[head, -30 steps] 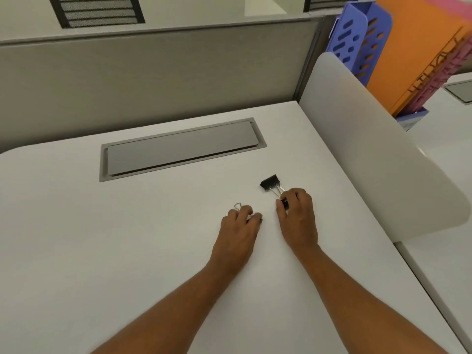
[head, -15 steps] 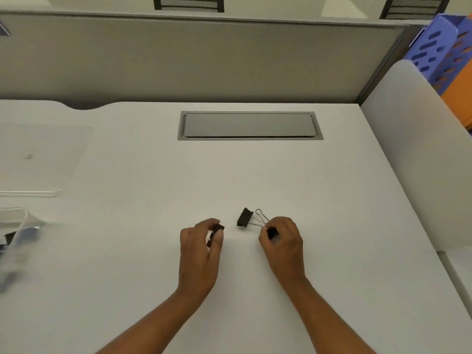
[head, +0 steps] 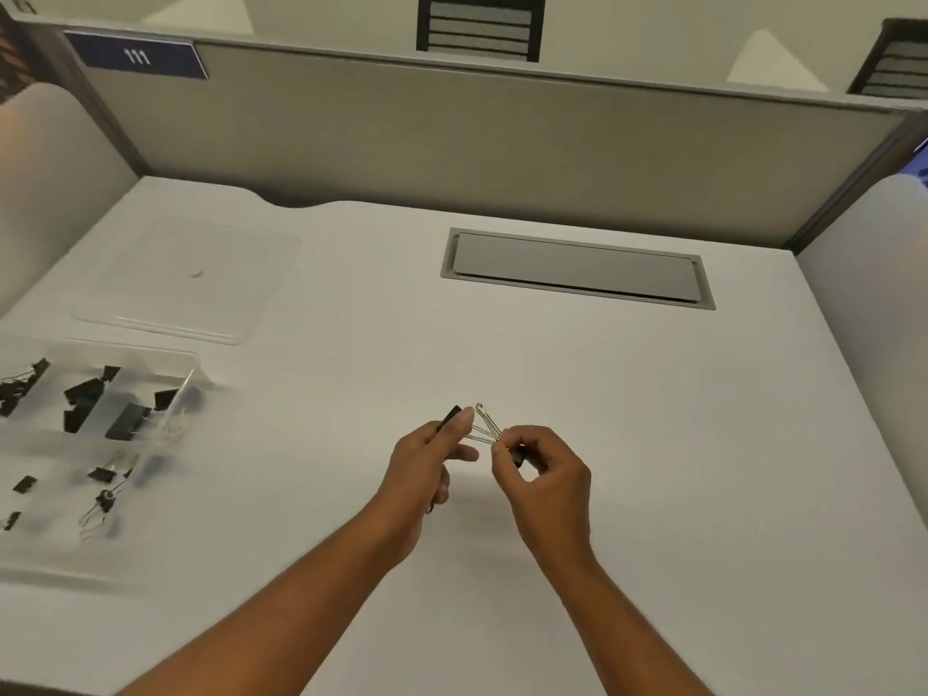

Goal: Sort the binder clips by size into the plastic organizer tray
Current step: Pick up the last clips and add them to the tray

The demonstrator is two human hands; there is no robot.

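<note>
Above the middle of the white desk, my left hand [head: 427, 464] pinches the black body of a binder clip [head: 450, 419]. Its silver wire handles [head: 486, 425] point right and reach the fingertips of my right hand [head: 545, 477]. My right hand is curled around a second, small black binder clip [head: 517, 454]. The clear plastic organizer tray [head: 193, 366] stands at the desk's left edge, well left of both hands. Several black binder clips [head: 125, 419] of different sizes lie in its compartments, blurred.
A clear flat lid [head: 191, 278] lies behind the tray. A grey cable hatch [head: 577, 268] is set into the desk at the back. A grey partition wall [head: 452, 133] closes the far side, and pale curved dividers [head: 863, 303] stand at left and right.
The view has swung left, bringing the tray and lid into sight. Both hands have risen and come together. My left hand now grips the body of the clip that my right hand held by its handles.
</note>
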